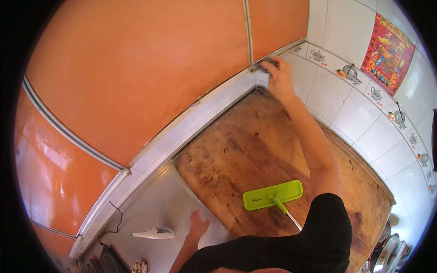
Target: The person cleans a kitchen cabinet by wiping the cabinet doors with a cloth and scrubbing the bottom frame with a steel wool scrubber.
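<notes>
My right hand [282, 80] reaches up to the wall corner, its fingers curled over a small dark pad [272, 64]. Motion blur hides the pad's exact kind. It lies against the narrow ledge [254, 67] below the orange panel [164, 68]. Low in the view, my left hand [198, 223] is over the stainless steel counter [170, 198], fingers apart and holding nothing. A white and green handheld brush or scraper [153, 232] lies to the left of it. On the wooden board [239, 163] rests a lime-green flat mop head [273, 195] with a metal pole.
White tiles [331, 94] with a teapot border line the right wall, which carries a red poster [388, 54] bearing writing. A dark cooking plate [111, 261] with a cord and a crumpled cloth or paper [140, 265] sit bottom left. Metal pans [387, 254] stand bottom right.
</notes>
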The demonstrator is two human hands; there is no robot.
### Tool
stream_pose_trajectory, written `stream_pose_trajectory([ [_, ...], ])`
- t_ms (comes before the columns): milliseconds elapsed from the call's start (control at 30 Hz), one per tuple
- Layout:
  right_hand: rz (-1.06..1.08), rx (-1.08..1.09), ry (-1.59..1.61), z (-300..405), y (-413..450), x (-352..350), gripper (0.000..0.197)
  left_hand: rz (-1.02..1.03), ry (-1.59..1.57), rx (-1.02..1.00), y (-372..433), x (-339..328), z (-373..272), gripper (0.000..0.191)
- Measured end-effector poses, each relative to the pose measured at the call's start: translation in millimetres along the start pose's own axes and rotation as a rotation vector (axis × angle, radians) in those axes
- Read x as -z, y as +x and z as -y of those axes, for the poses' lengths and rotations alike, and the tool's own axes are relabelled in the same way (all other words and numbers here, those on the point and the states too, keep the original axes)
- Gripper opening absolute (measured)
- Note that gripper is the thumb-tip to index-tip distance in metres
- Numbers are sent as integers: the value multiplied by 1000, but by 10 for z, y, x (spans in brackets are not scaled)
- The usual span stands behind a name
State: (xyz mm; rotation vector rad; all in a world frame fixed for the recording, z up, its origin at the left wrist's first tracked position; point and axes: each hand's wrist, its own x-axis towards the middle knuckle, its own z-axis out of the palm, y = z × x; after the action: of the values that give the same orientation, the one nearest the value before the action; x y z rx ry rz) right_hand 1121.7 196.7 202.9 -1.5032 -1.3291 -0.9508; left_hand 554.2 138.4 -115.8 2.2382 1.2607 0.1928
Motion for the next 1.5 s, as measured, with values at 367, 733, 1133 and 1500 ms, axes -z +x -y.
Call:
stream_pose_trajectory([
  [367, -94, -109, -289, -1523, 171, -245, 50, 497, 207, 330, -2, -310, 8, 107],
  [733, 159, -578, -611, -2517, 559, -223, 58, 493, 311, 325, 68, -386, -158, 102],
  [1133, 207, -327, -367, -1955, 384, -79, 55, 495, 259, 279, 58, -671, 403, 102],
  [1500, 271, -372, -283, -2169, 463, -228, 48, 535, 190, 304, -17, -401, 283, 98],
])
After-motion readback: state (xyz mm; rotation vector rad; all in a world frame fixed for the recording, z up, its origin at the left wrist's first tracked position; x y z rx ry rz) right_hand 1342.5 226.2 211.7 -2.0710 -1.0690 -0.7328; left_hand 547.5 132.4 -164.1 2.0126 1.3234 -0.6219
